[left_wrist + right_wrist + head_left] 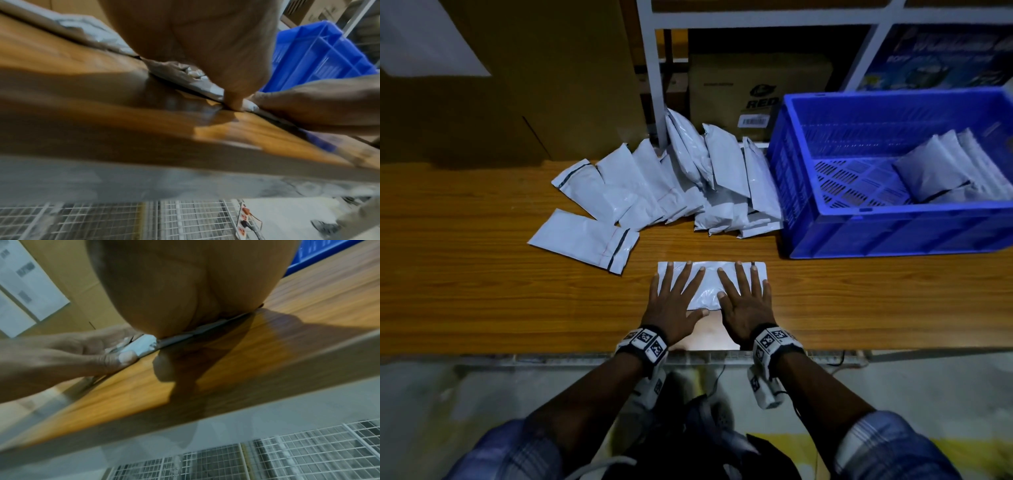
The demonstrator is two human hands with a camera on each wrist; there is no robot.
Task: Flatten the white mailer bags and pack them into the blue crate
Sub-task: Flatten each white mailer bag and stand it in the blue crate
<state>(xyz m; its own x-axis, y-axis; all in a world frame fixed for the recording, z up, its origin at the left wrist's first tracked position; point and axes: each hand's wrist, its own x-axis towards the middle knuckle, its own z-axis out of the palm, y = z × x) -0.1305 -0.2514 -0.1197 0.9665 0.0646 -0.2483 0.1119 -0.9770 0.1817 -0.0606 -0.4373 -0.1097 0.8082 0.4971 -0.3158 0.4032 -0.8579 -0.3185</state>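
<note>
bag (710, 279) under my flat left hand (674, 301) and right hand (744, 299), fingers spread, gripping nothing; press outward evenly, crate (893, 236) beyond right

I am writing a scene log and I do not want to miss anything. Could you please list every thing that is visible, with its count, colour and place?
mailer bag being flattened: one, white, flat on the table's near part, under both hands
loose mailer bags: a pile, exact count unclear, white, middle of the table left of the crate
single mailer bag: one, white with a dark strip, near-left of the pile
crate: one, blue, table's right side, holding a few white bags
table: one, wood brown
cardboard boxes: at least two, brown, behind the table
shelf frame: one, white, behind the pile
left hand: fingers spread, pressing the bag
right hand: fingers spread, pressing the bag
</note>
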